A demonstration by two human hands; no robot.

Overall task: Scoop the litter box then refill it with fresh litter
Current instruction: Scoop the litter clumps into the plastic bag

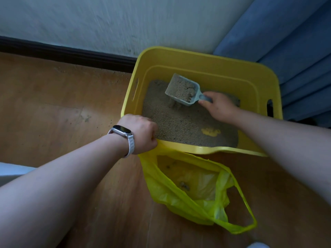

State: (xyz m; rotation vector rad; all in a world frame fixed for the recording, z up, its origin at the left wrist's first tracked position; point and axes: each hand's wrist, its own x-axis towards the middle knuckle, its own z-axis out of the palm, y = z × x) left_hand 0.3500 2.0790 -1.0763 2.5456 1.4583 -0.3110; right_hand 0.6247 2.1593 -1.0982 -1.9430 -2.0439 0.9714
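Note:
A yellow plastic litter box [211,58] stands on the wooden floor against the wall, partly filled with grey-brown litter [179,120]. My right hand [219,107] grips the handle of a pale grey scoop [182,89], held just above the litter and loaded with litter and clumps. My left hand [141,133], with a white watch on the wrist, grips the box's near left corner rim together with the edge of a yellow plastic bag [195,190]. The bag lies open on the floor in front of the box with a few clumps inside.
A bare yellow patch [210,131] of the box's bottom shows through the litter near the front. A blue curtain [290,42] hangs at the right behind the box. The pale wall with a dark baseboard [62,52] runs along the back. Scattered litter grains dot the floor at the left.

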